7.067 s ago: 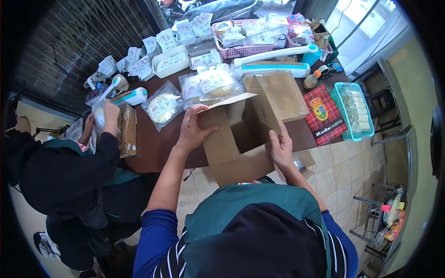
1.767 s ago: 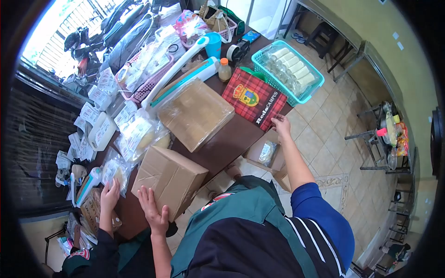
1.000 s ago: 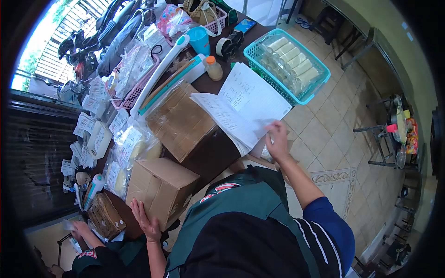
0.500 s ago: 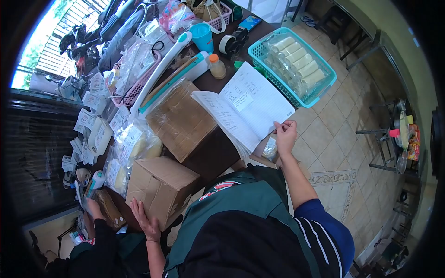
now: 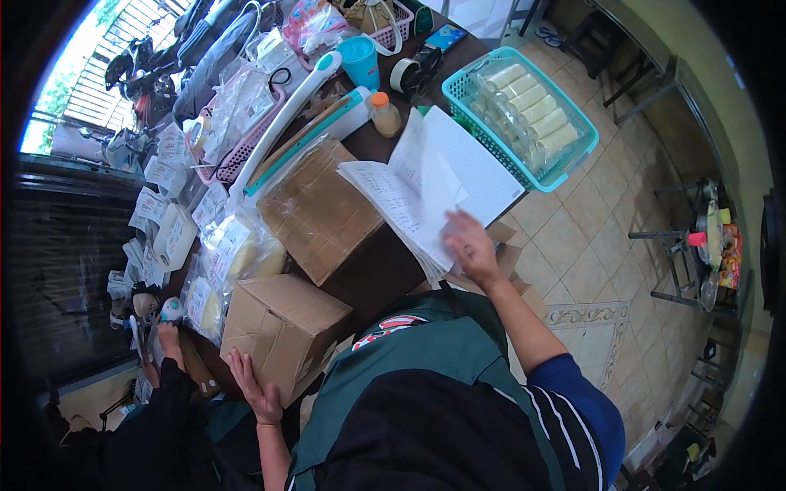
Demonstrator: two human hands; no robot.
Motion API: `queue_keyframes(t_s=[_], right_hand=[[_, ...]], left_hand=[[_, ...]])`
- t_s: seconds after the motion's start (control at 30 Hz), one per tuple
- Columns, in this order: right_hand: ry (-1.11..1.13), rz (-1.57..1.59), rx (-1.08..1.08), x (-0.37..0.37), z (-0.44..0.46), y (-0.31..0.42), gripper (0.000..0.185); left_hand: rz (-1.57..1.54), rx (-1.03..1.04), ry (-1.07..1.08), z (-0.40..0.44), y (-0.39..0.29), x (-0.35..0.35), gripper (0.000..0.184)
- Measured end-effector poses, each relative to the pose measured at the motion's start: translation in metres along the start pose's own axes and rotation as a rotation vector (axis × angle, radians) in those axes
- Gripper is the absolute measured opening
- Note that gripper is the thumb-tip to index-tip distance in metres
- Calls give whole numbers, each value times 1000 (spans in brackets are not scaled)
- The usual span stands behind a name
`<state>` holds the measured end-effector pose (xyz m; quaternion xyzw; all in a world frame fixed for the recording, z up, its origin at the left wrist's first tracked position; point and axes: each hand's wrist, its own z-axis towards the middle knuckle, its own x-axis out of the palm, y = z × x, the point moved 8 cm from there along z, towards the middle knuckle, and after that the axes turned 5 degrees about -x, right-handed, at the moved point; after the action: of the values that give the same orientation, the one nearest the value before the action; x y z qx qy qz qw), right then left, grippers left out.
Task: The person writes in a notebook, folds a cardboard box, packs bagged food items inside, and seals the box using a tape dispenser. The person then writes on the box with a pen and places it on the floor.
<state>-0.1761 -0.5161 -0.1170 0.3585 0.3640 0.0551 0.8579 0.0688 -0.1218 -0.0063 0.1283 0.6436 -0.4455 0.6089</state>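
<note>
Left hand: the left hand (image 5: 255, 389) is unclenched, fingers extended, its palm side laid against the near carton (image 5: 278, 323).
Near carton: plain brown cardboard, at the near edge of the desk (image 5: 366, 150), set at an angle to the larger carton (image 5: 319, 209) just beyond it.
Right hand: the right hand (image 5: 472, 245) is blurred, fingers partly bent, at the lower edge of the notebook (image 5: 490, 168); whether it pinches paper, I cannot tell.
Notebook: lying open between the larger carton and the teal basket (image 5: 489, 147), with handwriting on the left-hand pages and a ruled page on the right; a leaf (image 5: 432, 168) is raised between them (too smeared to read).
Teal basket: at the right end of the desk, holding pale rolls (image 5: 532, 108) in clear wrapping.
Beyond the notebook: a small bottle (image 5: 385, 120) with an orange cap, upright, and a blue cup (image 5: 360, 65) near it; a black tape dispenser (image 5: 423, 74) and a phone (image 5: 444, 37) lie farther back.
Left of the cartons: clear bags (image 5: 233, 254) with printed labels, and past them a pink basket (image 5: 246, 151) heaped with plastic packaging.
Co-worker: another person's hand (image 5: 170, 337) is at the far left, its grip too small to tell.
</note>
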Motion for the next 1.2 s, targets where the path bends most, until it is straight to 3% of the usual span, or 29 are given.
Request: queue_keyframes(t_s=[0.13, 0.2, 0.27, 0.33, 0.4, 0.47, 0.6, 0.77, 0.83, 1.03, 1.07, 1.13, 1.2], right_hand=[[104, 338, 203, 21, -5, -11, 21], [-31, 329, 663, 10, -9, -45, 21], [-96, 165, 593, 4, 13, -58, 21], [-136, 50, 321, 4, 39, -50, 21], [-6, 143, 396, 22, 41, -50, 20], [212, 149, 82, 44, 48, -19, 20], [232, 147, 305, 57, 39, -39, 14], [282, -256, 348, 59, 52, -45, 11], [408, -428, 378, 72, 51, -53, 13], [484, -521, 369, 88, 51, -77, 23], [446, -467, 503, 86, 49, -91, 23], [617, -350, 501, 93, 51, -102, 23], [565, -328, 522, 88, 53, -108, 22]], left_hand=[[-3, -8, -2, 0, 1, 1, 68], [-1, -8, 0, 0, 0, 0, 68], [3, -15, 3, 0, 1, 1, 68], [7, -19, 6, -1, 3, 1, 68], [9, -17, 9, -1, 3, 1, 68], [3, -19, 10, -1, 1, 1, 68], [-9, -20, -4, 0, 0, 1, 68], [-9, -33, -12, 0, 1, 2, 67], [-4, -51, -28, -2, 2, 0, 67], [-56, -69, -49, -4, 12, 7, 66], [-37, -77, -53, -4, 13, 7, 65], [-136, -63, -106, 2, 6, 1, 61], [-233, -61, -194, 1, 6, 1, 52]])
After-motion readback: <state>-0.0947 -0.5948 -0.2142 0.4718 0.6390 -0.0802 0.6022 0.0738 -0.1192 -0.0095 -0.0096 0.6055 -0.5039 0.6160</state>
